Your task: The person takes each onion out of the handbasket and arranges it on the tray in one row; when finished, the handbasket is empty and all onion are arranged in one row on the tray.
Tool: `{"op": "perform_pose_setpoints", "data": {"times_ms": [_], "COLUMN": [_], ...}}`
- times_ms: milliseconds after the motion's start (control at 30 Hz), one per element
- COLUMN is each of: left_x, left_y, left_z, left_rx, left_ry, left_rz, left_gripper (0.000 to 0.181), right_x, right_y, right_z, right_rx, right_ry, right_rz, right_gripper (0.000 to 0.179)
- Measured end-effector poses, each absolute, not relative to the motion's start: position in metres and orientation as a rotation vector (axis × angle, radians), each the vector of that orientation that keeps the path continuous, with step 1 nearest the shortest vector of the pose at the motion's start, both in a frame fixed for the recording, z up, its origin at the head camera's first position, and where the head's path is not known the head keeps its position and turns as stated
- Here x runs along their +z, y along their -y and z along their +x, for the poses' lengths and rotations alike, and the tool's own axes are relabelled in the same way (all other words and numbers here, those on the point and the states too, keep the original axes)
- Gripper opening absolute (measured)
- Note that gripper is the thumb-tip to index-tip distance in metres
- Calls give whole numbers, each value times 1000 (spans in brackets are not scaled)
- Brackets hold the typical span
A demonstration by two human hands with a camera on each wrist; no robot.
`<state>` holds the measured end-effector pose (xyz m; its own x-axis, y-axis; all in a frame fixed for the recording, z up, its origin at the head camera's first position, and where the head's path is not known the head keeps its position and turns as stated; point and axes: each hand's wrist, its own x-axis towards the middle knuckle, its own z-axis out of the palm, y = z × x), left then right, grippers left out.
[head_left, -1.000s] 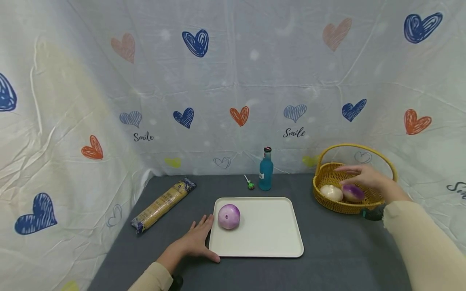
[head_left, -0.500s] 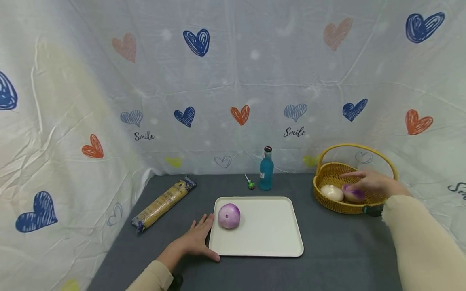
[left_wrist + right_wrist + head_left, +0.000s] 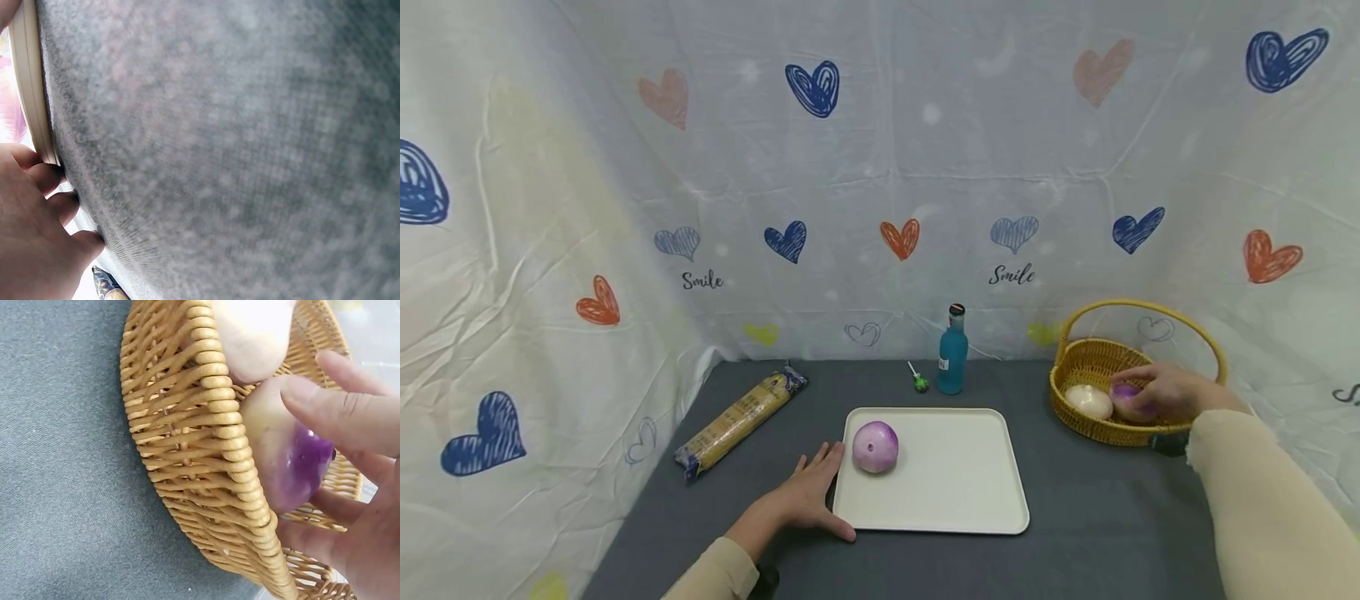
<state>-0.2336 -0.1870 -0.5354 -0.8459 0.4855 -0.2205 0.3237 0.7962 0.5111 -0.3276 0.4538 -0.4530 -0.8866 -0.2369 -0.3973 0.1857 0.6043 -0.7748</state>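
Lower than before, the right hand (image 3: 1176,392) curls round a shiny purple-and-white round vegetable (image 3: 278,440) in a yellow-brown woven basket (image 3: 1090,429).

Close by, the left hand (image 3: 808,494) is spread wide, holds nothing, and touches the edge of a flat cream tray (image 3: 955,479) with a round light-purple vegetable (image 3: 876,447) on it. Farther off, a round white vegetable (image 3: 1088,402) sits in the basket beside the purple-and-white one.

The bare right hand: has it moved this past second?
Yes, downward: against the yellow wicker basket, the bare right hand is lower, at the round purple-white vegetable.
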Motion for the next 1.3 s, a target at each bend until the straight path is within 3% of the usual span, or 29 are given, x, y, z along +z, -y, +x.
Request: {"op": "perform_pose_setpoints", "data": {"times_ms": [200, 633, 933, 1300], "left_x": [-539, -539, -534, -535], "left_y": [187, 186, 185, 184], "left_z": [-234, -235, -232, -233], "left_rx": [649, 633, 632, 620], "left_ry": [-2653, -2666, -2661, -2666], "left_rz": [608, 622, 607, 620], "left_gripper": [144, 144, 143, 144], "right_x": [-455, -441, -417, -407], "right_y": [-452, -448, -437, -417], "right_z": [-329, -326, -327, -324], "right_rx": [-1105, -1259, -951, -989], "right_ry": [-2447, -2408, -2682, -2714], "right_rz": [-68, 16, -210, -305], "right_gripper": [59, 61, 57, 58]}}
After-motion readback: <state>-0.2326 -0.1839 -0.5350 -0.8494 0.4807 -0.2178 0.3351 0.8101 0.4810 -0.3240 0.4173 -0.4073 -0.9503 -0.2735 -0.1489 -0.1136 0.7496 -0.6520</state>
